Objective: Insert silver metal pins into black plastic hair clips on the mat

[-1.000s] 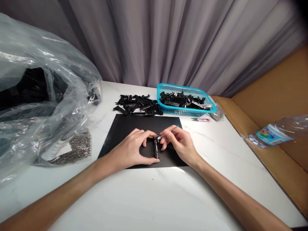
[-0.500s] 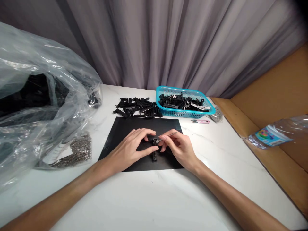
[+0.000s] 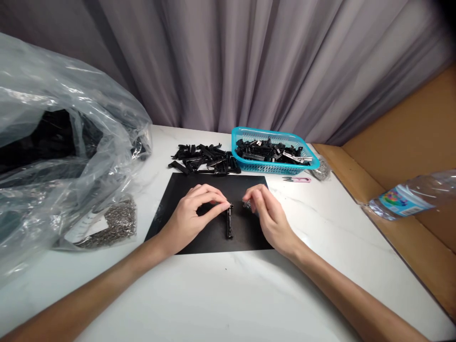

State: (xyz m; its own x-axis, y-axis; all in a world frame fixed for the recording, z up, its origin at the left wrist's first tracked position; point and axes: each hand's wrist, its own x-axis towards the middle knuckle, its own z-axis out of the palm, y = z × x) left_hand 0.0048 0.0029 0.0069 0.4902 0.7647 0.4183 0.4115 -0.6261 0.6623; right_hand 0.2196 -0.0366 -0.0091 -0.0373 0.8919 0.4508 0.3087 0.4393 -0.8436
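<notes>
A narrow black plastic part (image 3: 229,225) lies lengthwise on the black mat (image 3: 213,243), pointing towards me. My left hand (image 3: 192,213) pinches its far end between thumb and fingertips. What exactly sits under those fingertips is too small to make out. My right hand (image 3: 269,213) is curled closed to the right of the part, apart from it. Beside its fingers a little heap of small shiny metal pieces (image 3: 246,205) shows on the mat. Whether the fingers of this hand hold anything is hidden.
Behind the mat lie a pile of black parts (image 3: 203,159) and a blue basket (image 3: 278,167) of more parts. Pink-handled snips (image 3: 297,180) lie right of the mat. Left are a large clear bag (image 3: 117,104) and a bag of small metal pieces (image 3: 121,221); right, a plastic bottle (image 3: 406,199).
My right hand has drawn away to the right from the black part, and the thin metal tool it held no longer shows. My left fingertips have closed on the part's far end.
</notes>
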